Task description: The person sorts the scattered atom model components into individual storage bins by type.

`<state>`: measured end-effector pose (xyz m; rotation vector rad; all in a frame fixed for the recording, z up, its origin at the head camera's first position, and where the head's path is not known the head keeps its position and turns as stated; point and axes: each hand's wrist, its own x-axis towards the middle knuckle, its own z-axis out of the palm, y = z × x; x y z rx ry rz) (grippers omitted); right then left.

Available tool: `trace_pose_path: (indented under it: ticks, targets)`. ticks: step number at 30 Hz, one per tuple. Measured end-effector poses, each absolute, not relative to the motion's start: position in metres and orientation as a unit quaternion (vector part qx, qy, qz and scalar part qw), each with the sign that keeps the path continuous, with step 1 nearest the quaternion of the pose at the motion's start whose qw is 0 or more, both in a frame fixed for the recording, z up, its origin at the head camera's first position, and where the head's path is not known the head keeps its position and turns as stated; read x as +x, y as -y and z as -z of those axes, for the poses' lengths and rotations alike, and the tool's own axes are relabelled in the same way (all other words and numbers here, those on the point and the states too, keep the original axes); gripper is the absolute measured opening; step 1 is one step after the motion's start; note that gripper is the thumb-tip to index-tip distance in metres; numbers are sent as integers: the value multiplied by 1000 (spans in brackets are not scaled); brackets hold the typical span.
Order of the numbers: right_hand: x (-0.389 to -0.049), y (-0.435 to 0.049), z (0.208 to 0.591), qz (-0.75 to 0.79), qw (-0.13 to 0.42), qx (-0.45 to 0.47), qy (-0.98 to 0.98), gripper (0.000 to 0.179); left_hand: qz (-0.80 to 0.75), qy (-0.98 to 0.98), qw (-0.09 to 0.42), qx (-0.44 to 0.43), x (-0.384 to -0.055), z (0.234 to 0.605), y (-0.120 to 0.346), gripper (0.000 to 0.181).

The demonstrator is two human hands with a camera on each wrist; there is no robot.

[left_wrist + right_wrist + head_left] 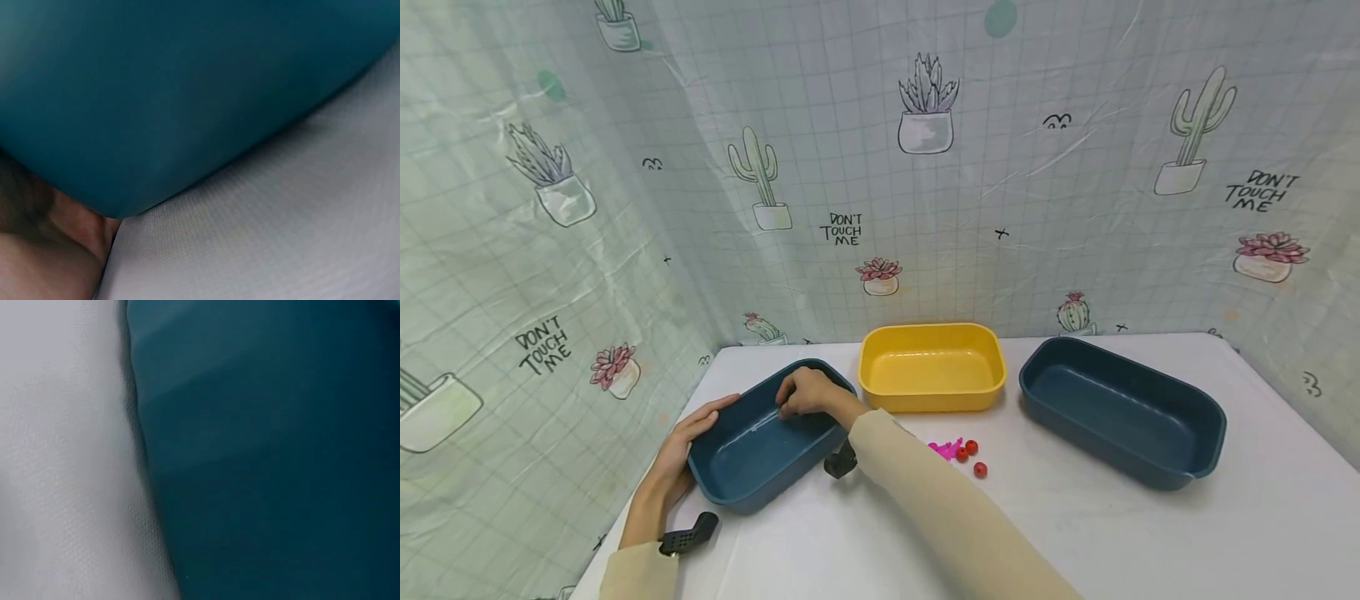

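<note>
A dark blue rectangular bin (752, 454) sits at the left of the white table, turned at an angle. My left hand (673, 454) rests along its outer left side, with fingers stretched towards the rim; its wall (175, 106) fills much of the left wrist view. Over the near rim my right hand (807, 392) reaches into the same bin, fingers bent downward. Whether they pinch something small is hidden. The right wrist view shows only the bin's outer wall (269, 456) and the tabletop (69, 469).
A yellow bin (931, 402) stands at the back centre, and a second dark blue bin (1120, 425) at the right. Just right of my right sleeve (940, 500) lie a bright pink piece (946, 450), partly covered, and several small red balls (981, 470). A printed curtain hangs behind.
</note>
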<state>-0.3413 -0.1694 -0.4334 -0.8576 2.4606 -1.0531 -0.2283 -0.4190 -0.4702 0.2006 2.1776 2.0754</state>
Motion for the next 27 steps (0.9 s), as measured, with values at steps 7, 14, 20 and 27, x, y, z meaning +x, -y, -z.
trace_pose_path:
  ticks: [7, 14, 20, 27]
  targets:
    - [-343, 160, 427, 352, 139, -331, -865, 26, -689, -719, 62, 65, -229, 470, 418, 51]
    - [-338, 144, 412, 382, 127, -354, -844, 27, -686, -721, 61, 70, -230, 471, 418, 52]
    - [-326, 124, 393, 377, 120, -364, -843, 27, -690, -717, 60, 78, -233, 472, 416, 51]
    - [-315, 102, 369, 368, 108, -397, -834, 28, -692, -716, 60, 73, -232, 472, 419, 50]
